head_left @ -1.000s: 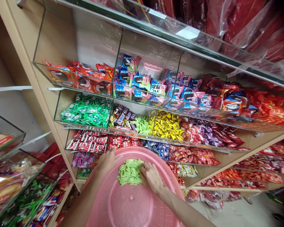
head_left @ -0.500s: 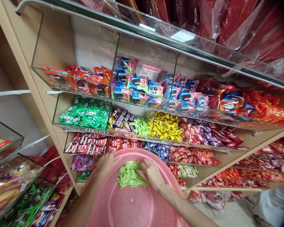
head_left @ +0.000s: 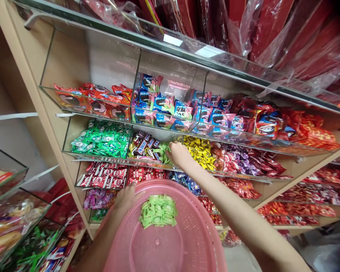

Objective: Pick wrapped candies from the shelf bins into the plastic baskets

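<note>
A pink plastic basket [head_left: 198, 226] with a perforated wall is tilted toward me. Inside it lies a heap of small green-wrapped candies [head_left: 158, 211]. My left hand [head_left: 126, 198] is closed over the basket's upper left rim. My right hand [head_left: 180, 155] reaches into a clear shelf bin, its fingers curled closed on pale green-wrapped candies [head_left: 163, 152]; how many are in its grip is hidden. Left of these candies, Snickers bars [head_left: 144, 145] share the compartment. Yellow-wrapped candies [head_left: 200, 151] lie just to the right of the hand.
Clear dividers and front panels edge the bins. Green packets [head_left: 104, 139] fill the bin at left. Blue cookie packs [head_left: 164, 102] sit on the shelf above. Red-and-white packets [head_left: 104, 175] lie below. Large red bags [head_left: 209, 22] hang over the top glass shelf.
My right hand has moved up and away from the candy heap in the basket to the green candies in the shelf bin. My left hand stays on the rim.
</note>
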The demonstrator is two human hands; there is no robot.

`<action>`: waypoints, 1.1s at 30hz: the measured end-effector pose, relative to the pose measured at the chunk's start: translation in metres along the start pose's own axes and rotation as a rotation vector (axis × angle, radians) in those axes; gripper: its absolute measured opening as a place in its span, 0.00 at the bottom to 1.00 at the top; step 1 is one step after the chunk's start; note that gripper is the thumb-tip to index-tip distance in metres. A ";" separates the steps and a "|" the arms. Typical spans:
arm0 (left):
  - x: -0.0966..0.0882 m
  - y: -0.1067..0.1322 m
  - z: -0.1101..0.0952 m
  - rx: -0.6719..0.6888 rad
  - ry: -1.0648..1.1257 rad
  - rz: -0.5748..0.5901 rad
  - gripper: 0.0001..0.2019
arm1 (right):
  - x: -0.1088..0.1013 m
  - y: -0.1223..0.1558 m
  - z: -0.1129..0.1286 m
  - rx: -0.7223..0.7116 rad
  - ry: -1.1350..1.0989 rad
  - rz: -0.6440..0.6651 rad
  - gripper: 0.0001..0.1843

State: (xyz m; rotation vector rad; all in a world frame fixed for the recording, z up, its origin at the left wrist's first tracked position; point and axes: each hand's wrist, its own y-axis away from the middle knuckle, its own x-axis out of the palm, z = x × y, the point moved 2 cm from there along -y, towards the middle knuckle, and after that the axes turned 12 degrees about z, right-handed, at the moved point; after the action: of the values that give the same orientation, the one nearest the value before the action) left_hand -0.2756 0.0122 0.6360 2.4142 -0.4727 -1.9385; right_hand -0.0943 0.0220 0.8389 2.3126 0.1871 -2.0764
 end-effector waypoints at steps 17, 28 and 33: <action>-0.001 0.000 0.000 -0.016 0.033 0.034 0.29 | 0.009 -0.050 -0.004 0.166 -0.145 0.424 0.19; 0.000 0.000 0.000 -0.022 0.023 0.023 0.29 | 0.018 -0.054 0.002 0.188 -0.112 0.365 0.23; -0.001 0.001 -0.001 -0.022 0.028 0.030 0.29 | 0.021 -0.057 0.000 0.200 -0.107 0.339 0.25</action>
State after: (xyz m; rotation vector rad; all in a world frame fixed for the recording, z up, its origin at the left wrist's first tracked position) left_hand -0.2752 0.0116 0.6373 2.4035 -0.4808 -1.8856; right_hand -0.0982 0.0799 0.8216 2.1346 -0.4042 -2.1132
